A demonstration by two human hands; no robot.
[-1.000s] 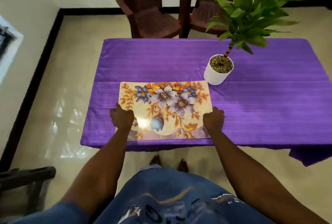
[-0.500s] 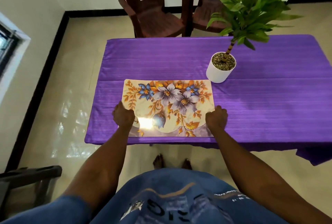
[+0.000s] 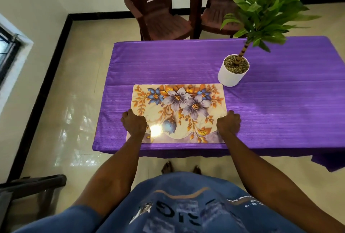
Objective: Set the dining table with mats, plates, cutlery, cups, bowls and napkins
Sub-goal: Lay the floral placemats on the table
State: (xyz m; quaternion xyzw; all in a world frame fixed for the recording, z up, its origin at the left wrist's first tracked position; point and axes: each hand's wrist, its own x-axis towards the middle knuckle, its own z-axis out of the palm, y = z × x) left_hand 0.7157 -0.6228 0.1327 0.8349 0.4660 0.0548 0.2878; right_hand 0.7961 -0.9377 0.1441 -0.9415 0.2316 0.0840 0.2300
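A floral place mat [image 3: 179, 105] with blue, lilac and orange flowers lies flat on the purple-clothed table [image 3: 168, 64], close to its near edge and left of centre. My left hand [image 3: 133, 124] grips the mat's left edge with curled fingers. My right hand [image 3: 228, 123] grips the right edge the same way. The fingertips of both hands are hidden under the knuckles. No plates, cutlery, cups, bowls or napkins are in view.
A white pot [image 3: 231, 73] with a leafy green plant [image 3: 265, 8] stands just beyond the mat's far right corner. Two brown plastic chairs [image 3: 160, 8] sit behind the table. A dark chair arm [image 3: 31, 186] shows at lower left.
The mat has slid a little farther from the table's near edge, with both hands still on its side edges. The camera has shifted slightly.
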